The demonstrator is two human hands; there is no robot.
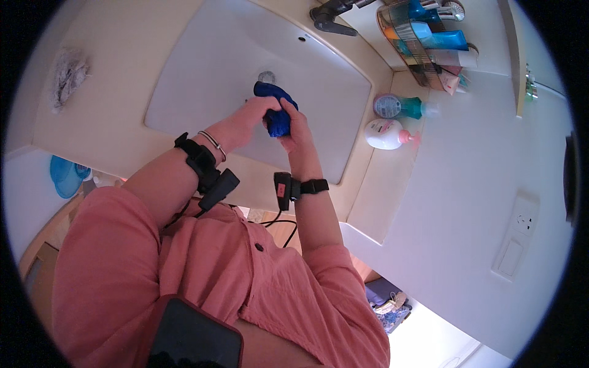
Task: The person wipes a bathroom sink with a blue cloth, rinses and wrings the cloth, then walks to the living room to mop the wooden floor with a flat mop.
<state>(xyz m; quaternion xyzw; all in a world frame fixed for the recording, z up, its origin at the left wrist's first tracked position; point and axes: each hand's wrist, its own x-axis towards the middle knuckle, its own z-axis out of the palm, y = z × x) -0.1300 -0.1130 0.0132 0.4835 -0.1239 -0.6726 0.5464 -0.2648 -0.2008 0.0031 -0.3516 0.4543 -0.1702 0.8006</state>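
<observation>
Over a white washbasin [221, 69], a bunched blue cloth [280, 120] is gripped between my two hands. My left hand [257, 115] holds it from the left, with the thumb and fingers closed on its middle. On the cloth's right side, my right hand [295, 123] is wrapped around it, thumb on top. One end of the cloth lies just below the round metal drain [267, 77]; the other end bulges out between the palms. Some fingers are hidden behind the cloth.
A black faucet [332, 23] stands at the basin's top edge. To the right are a green-capped bottle [398, 106], a white pump bottle [384, 134] and a rack of tubes [409, 46]. A crumpled plastic bag [69, 78] lies on the left counter. Black cables hang below my wrists.
</observation>
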